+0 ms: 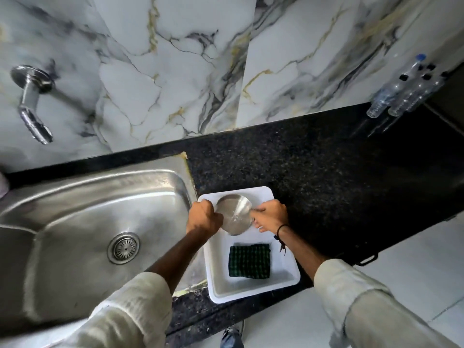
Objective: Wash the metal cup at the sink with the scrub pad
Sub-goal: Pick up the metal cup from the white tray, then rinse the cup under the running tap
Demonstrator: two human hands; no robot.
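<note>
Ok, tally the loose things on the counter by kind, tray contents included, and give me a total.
White trays: 1
Metal cups: 1, held over the tray by the left hand and right hand
Green scrub pads: 1, lying in the tray
Clear plastic bottles: about 4, clustered at the wall, hard to separate
Total: about 7

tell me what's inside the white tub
A green checked scrub pad lies flat on the white tub's floor. Both hands hold the metal cup over its far end, hiding the floor beneath.
</note>
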